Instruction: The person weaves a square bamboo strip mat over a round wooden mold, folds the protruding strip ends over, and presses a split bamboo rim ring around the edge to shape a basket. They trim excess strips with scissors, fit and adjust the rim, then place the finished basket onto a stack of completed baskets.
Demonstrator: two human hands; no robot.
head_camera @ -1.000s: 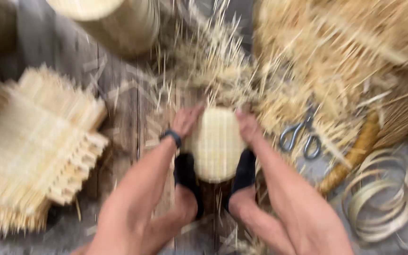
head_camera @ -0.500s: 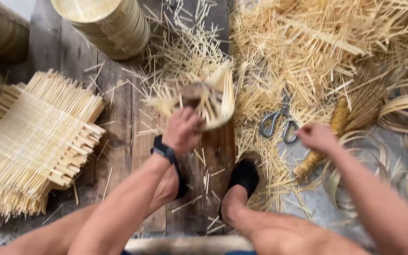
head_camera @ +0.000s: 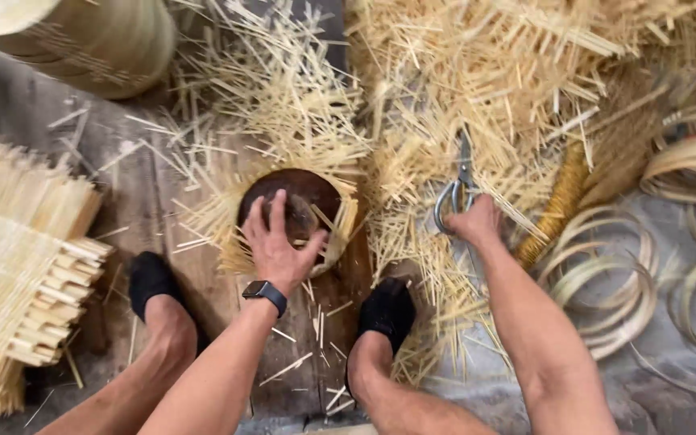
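Observation:
My left hand (head_camera: 275, 246), with a dark watch on its wrist, presses down on a round dark wooden mould (head_camera: 296, 197) wrapped in a small woven bamboo piece (head_camera: 340, 234) whose strips stick out around it. To the right, my right hand (head_camera: 473, 224) closes on the handles of grey metal scissors (head_camera: 454, 187) lying on the pile of bamboo slivers. Both feet in black socks (head_camera: 387, 310) rest on the wooden board below the mould.
A stack of flat woven bamboo mats (head_camera: 18, 266) lies at the left. A round woven basket (head_camera: 98, 36) stands at the top left. Loose bamboo slivers (head_camera: 525, 72) cover the top right. Coiled bamboo hoops (head_camera: 614, 282) and a bound fibre bundle (head_camera: 557, 205) lie at the right.
The woven piece went from between both hands down onto the dark mould under my left hand. My right hand left it, reached right and took the scissors.

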